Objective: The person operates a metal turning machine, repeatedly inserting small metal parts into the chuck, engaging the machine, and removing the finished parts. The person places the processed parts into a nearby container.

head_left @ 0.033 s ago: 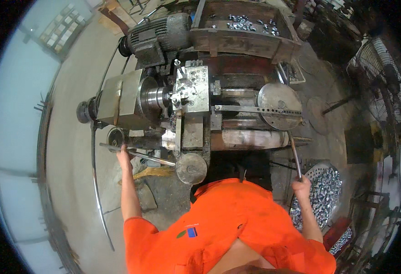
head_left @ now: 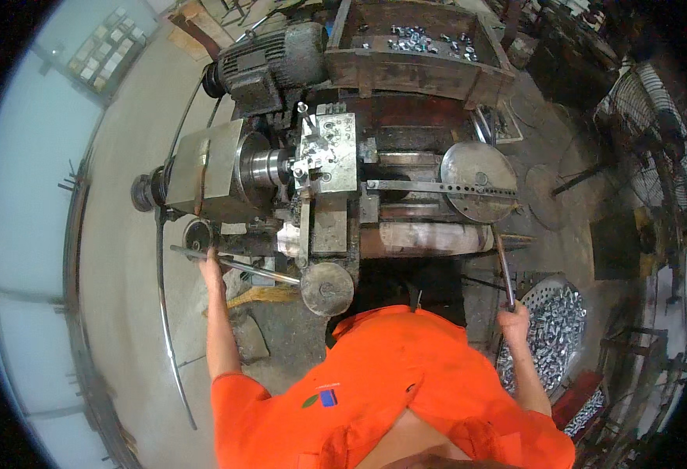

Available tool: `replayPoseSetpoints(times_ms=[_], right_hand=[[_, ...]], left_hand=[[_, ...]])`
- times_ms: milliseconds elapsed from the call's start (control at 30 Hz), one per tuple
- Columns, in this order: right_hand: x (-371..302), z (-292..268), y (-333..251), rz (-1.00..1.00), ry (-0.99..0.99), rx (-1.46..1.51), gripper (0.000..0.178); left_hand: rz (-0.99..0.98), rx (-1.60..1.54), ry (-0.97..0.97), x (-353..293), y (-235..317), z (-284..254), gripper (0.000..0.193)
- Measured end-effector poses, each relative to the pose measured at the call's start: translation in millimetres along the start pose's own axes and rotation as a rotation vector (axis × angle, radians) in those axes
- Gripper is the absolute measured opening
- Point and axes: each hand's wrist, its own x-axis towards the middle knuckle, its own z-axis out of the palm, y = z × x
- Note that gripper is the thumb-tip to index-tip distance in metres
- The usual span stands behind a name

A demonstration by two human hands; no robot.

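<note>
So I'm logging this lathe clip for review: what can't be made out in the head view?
- Left hand grip on the long lever: fingers too small to tell.
- Work in the chuck: hidden by the tool block.
- Metal parts in the basket: too small, partly behind the right hand and forearm.

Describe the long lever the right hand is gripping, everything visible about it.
The lever is a thin, straight, dark metal rod, dull and worn. It slants from the lathe's front, just under the perforated round plate, down toward the person. The right hand closes around its lower end; its upper end disappears at the machine body. A basket of shiny metal parts sits beside it.
</note>
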Motion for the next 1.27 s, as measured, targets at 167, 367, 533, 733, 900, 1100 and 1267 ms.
replayPoseSetpoints(times_ms=[167, 367, 533, 733, 900, 1100, 1267], right_hand=[[-6, 4, -19, 0.188, -0.077, 0.189, 0.019], [-6, -7, -47, 0.201, -0.165, 0.165, 0.018], [2, -16, -43, -0.011, -0.036, 0.013, 0.025], [112, -66, 41, -0.105, -0.039, -0.599, 0.045], [212, -69, 71, -0.045, 0.112, -0.768, 0.056], [163, -10, -4, -0.255, 0.408, -0.52, 0.073], [91, 35, -19, -0.34, 0.163, -0.126, 0.075]], left_hand=[[0.01, 0.039, -0.027, 11, -9, -7, 0.033], [-0.067, 0.088, -0.032, 5, 1, -6, 0.032], [-0.103, 0.169, -0.05, 2, 7, -12, 0.029], [-0.059, 0.152, -0.083, 11, -7, -22, 0.035], [-0.084, 0.184, -0.193, 2, 4, -7, 0.049], [-0.041, -0.209, -0.099, 18, -42, -51, 0.056], [0.234, 1.41, -0.325, 59, -143, -61, 0.047]])
